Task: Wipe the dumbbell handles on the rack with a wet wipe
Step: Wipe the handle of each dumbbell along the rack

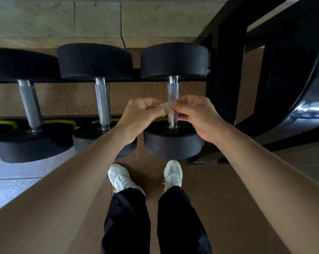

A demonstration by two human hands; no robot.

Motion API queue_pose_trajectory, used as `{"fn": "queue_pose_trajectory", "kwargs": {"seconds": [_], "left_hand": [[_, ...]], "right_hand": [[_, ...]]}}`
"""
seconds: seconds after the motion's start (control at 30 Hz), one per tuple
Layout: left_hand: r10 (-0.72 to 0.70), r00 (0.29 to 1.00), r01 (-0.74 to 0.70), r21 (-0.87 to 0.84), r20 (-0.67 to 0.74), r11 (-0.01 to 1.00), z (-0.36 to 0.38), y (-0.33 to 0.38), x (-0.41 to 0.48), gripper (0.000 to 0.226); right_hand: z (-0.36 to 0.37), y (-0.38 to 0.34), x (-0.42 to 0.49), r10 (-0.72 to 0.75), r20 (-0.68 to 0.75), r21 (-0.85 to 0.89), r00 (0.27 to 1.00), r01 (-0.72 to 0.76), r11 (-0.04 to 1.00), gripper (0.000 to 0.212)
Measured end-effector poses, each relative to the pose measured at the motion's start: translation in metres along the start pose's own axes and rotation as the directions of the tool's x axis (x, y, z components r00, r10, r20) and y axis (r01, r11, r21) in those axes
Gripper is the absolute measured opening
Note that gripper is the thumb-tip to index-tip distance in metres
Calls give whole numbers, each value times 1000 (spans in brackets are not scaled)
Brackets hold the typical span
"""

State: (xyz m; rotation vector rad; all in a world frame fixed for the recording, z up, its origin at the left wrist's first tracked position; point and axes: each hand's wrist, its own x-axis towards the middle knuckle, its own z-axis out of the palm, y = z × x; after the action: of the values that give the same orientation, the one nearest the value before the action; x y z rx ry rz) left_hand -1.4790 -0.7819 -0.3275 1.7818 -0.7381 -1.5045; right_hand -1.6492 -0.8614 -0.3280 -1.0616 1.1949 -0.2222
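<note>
Left hand point(144, 114), right hand point(197, 114) pinching wet wipe point(168, 110) (crumpled), above handle point(173, 90)

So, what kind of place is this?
Probably a gym: round black dumbbells lie in a row on a black rack over speckled brown flooring. The left hand and right hand pinch a wet wipe over one handle.

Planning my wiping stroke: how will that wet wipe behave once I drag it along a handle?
Probably floppy: the wet wipe droops in a crumpled strip below the left hand and right hand. Likely light and thin, it may snag on the knurled handle.
</note>
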Motion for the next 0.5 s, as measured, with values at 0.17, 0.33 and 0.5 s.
{"fn": "queue_pose_trajectory", "kwargs": {"seconds": [0.17,0.33,0.5], "left_hand": [[20,998,-18,-37,54,999,1,-2,2,39],[-64,986,96,-214,151,972,-4,-4,2,6],[-115,950,182,-215,290,959,-5,-1,0,12]], "right_hand": [[0,1,-4,55,31,169,998,-59,984,9],[-2,1,-1,86,34,294,996,-92,951,7],[0,-1,4,117,3,380,993,-109,918,4]]}}
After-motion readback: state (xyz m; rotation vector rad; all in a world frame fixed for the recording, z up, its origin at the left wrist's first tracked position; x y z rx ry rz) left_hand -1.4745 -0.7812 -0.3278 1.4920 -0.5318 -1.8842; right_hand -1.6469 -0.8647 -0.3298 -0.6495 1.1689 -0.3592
